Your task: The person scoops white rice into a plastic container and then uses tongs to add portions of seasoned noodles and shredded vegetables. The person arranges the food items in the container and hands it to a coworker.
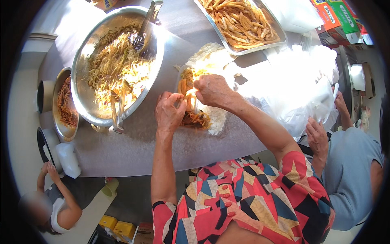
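A clear plastic food container [227, 117] lies on the table before me, holding white rice [217, 122], shredded vegetables [196, 120] and fried strips. Over its upper part is my right hand [213, 91], fingers bent down at the food; glare hides whether they pinch anything. My left hand [171, 110] is at the container's left side, thumb and forefinger curled close together, and whether something thin is between them is unclear. A crumpled, pale flat sheet [207, 55], perhaps thin food, touches the container's far end.
At left stand a large steel bowl [117, 123] of shredded food with tongs [119, 106] and a smaller bowl [73, 134]. A metal tray [283, 38] of fried strips lies at the back. On the right, a person's hands [317, 137] hold white plastic bags [304, 88]. Another person [65, 213] is at lower left.
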Available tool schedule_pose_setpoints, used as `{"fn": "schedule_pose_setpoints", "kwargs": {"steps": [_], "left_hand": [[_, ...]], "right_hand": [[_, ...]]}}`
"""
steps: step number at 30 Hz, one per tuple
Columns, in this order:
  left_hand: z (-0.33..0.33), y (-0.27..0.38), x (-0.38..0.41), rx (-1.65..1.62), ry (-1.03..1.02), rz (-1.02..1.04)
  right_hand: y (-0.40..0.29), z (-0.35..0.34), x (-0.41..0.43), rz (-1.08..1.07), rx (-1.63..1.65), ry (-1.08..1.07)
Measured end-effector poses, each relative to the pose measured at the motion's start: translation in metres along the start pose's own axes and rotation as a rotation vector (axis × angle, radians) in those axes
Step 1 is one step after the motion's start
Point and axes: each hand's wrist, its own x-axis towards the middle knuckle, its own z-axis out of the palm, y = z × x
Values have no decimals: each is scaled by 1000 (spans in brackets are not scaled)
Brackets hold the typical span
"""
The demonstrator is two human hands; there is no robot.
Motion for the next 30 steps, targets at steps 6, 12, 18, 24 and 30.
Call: {"fn": "schedule_pose_setpoints", "kwargs": {"steps": [6, 12, 18, 24, 30], "left_hand": [[-13, 4, -2, -104, -1, -65], [-7, 11, 12, -332, -96, 8], [-8, 4, 13, -513, -134, -139], [-18, -1, 9, -394, -40, -236], [-25, 3, 9, -271, -139, -207]], "right_hand": [[5, -23, -26, 37, 162, 83], [-7, -35, -27, 27, 391, 106], [-14, -18, -26, 58, 519, 170], [-19, 3, -22, 21, 170, -41], [-15, 5, -27, 22, 76, -8]]}}
